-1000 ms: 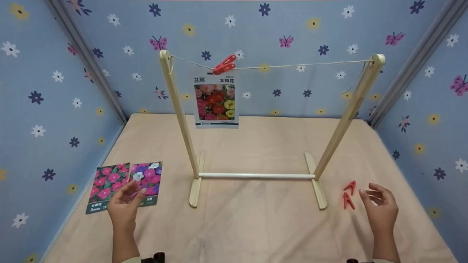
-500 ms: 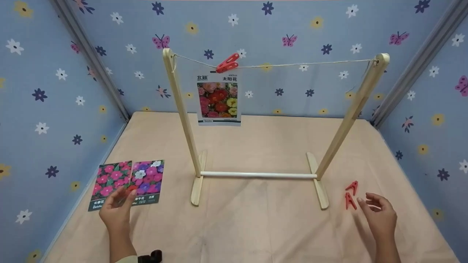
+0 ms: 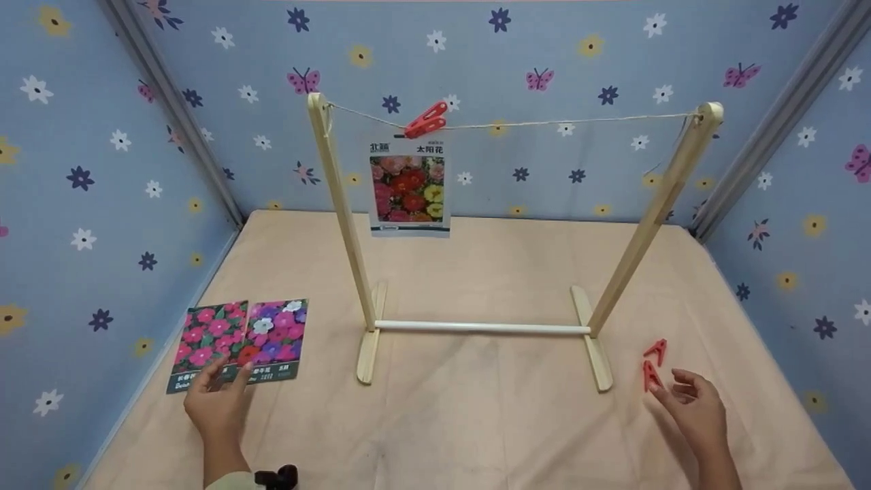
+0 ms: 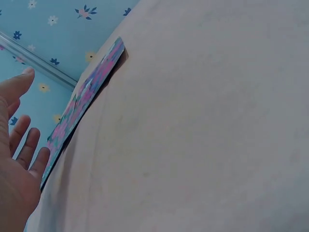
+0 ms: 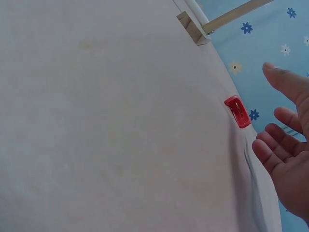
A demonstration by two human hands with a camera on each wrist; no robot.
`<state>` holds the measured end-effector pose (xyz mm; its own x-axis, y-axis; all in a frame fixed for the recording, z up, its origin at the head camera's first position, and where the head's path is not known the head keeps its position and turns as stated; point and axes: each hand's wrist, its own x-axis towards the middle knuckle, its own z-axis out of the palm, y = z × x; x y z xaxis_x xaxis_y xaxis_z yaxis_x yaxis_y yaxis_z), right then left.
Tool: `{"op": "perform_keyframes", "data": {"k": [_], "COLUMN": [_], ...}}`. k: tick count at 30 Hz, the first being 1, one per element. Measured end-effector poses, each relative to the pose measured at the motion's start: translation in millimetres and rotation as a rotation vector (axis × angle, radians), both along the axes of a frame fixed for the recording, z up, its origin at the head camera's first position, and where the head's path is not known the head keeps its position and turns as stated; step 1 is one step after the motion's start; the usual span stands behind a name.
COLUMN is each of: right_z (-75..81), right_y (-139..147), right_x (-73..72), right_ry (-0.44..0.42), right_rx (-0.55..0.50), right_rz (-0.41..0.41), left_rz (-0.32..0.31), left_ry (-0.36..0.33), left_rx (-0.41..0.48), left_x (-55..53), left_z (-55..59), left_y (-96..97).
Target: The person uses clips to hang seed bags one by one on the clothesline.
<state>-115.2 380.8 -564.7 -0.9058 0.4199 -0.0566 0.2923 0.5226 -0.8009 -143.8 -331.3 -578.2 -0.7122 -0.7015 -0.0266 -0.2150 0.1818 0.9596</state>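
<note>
My left hand (image 3: 216, 401) hovers over the lower edge of two flower seed packets, its fingers apart and relaxed. One packet (image 3: 214, 330) has pink blooms; the other packet (image 3: 277, 333) shows purple, pink and white ones. They lie side by side on the table at the left. My right hand (image 3: 695, 412) is beside two red clothespins, thumb tip overlapping the nearer clothespin (image 3: 650, 376) in the head view. In the right wrist view a clothespin (image 5: 238, 112) sits apart from the loosely spread fingers. The farther clothespin (image 3: 656, 350) lies just behind.
A wooden stand (image 3: 347, 224) with a white crossbar (image 3: 483, 328) occupies the middle. Along its top runs a string (image 3: 565, 122), where a red clothespin (image 3: 426, 121) holds a third seed packet (image 3: 408, 190). Flower-patterned walls (image 3: 517, 150) enclose the cloth-covered table (image 3: 476, 422).
My right hand has moved left toward the nearer clothespin. My left hand has come down and back a little over the packets. The view has shifted slightly.
</note>
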Motion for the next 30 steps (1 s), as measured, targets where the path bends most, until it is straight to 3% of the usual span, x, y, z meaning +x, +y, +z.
{"op": "perform_keyframes", "data": {"k": [8,14,18,22,26,30], "right_z": [-3.6,-4.7,-4.9,-5.7,-6.8,-7.7], "right_y": [-1,-2,-2,-2,-3,-6], "right_x": [-1.5,-4.3,-8.3,-12.4,-15.0,-16.7], "right_ry": [-0.075,-0.091,-0.11,-0.121,-0.131,-0.126], "right_rx": [0.055,0.102,0.106,0.109,0.13,0.148], "right_rz": [0.019,0.046,0.054,0.065,0.055,0.033], "left_rz": [0.007,-0.028,-0.061,-0.095,-0.115,-0.115], "left_ry": [-0.007,-0.096,-0.172,-0.246,-0.251,-0.249], "left_rx": [-0.015,-0.043,-0.113,-0.241,-0.332,-0.332], "left_x": [1.9,0.1,-5.0,-7.2,-6.9,-6.2], "left_z": [-8.7,-13.7,-14.8,-16.1,-17.0,-17.3], "left_y": [-0.9,-1.0,-0.6,0.0,0.9,0.9]}}
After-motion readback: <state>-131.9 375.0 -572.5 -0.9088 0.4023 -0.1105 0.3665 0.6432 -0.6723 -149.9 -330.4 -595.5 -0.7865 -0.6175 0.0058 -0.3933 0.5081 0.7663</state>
